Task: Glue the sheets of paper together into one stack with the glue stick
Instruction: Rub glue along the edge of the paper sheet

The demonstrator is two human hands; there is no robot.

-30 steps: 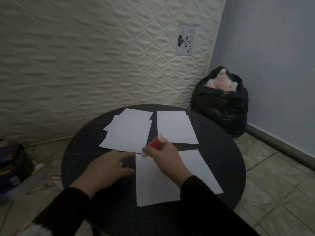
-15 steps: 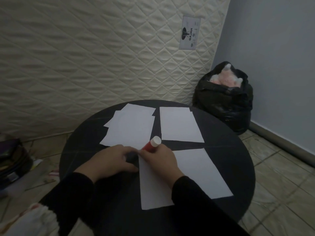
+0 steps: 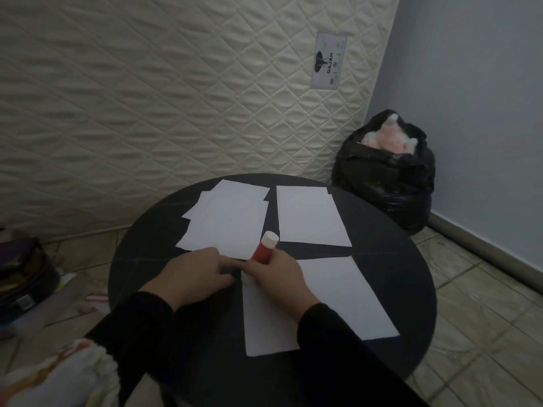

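Note:
A round black table [image 3: 390, 259] holds white paper in three places. A loose pile of sheets [image 3: 226, 218] lies at the back left, a second sheet [image 3: 308, 215] at the back right, and a large sheet [image 3: 338, 295] in front. My right hand [image 3: 279, 280] is shut on a red glue stick [image 3: 264, 249] with a white end pointing up, at the large sheet's top left corner. My left hand [image 3: 191, 274] lies flat beside it, fingertips touching that corner.
An upright quilted mattress [image 3: 176, 98] stands behind the table. A black bag [image 3: 385, 174] with a pink plush toy sits in the right corner against the grey wall. Bags and clutter [image 3: 26, 274] lie on the tiled floor at left.
My right hand has drawn the glue stick slightly left to the sheet's top left corner and raised it more upright. My left hand's fingers have closed in against that corner.

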